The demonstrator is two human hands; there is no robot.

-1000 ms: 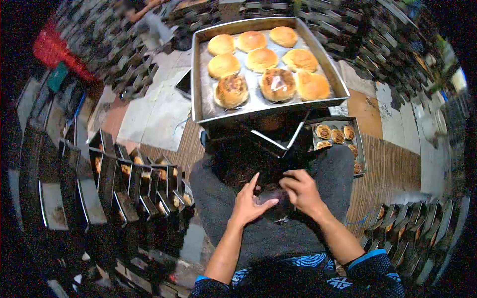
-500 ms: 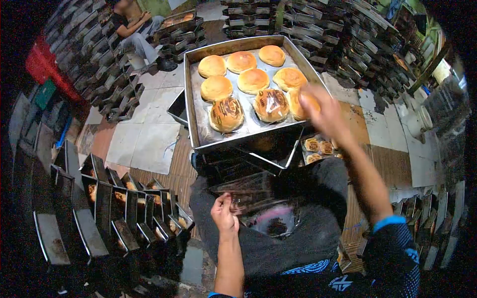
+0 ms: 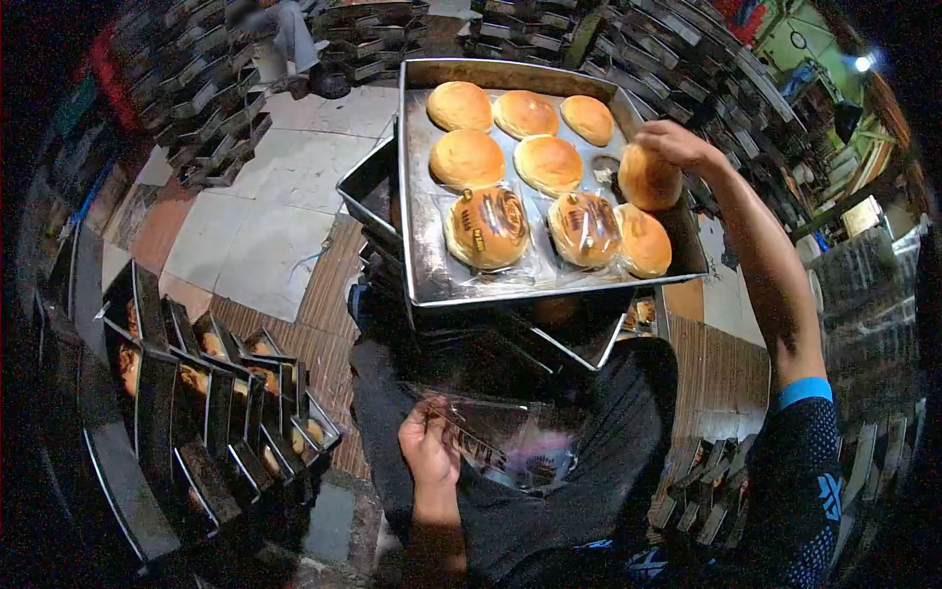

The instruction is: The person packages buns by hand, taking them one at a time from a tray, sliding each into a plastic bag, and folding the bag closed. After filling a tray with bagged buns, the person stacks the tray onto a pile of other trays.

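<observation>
My right hand (image 3: 677, 145) grips a golden bun (image 3: 650, 181) at the right side of a metal baking tray (image 3: 432, 287); the bun is tipped up on edge. Left of it, several bare buns (image 3: 467, 159) lie in the tray. Two wrapped buns with dark print, one at the front left (image 3: 487, 230) and one in the front middle (image 3: 585, 230), sit in clear plastic. A bare bun (image 3: 644, 241) stands beside the second one. Low over my lap, my left hand (image 3: 430, 448) pinches the edge of a clear printed plastic bag (image 3: 520, 444).
Stacked dark trays (image 3: 211, 393) with baked goods stand at the left. More tray stacks (image 3: 628, 69) line the back and the right. Another tray (image 3: 363, 187) juts out under the bun tray. At the back left, a person's leg (image 3: 294, 39) shows near a bucket.
My right hand has moved from the front right bun to the one behind it and lifted its edge. The view has shifted. My left hand keeps holding the plastic bag.
</observation>
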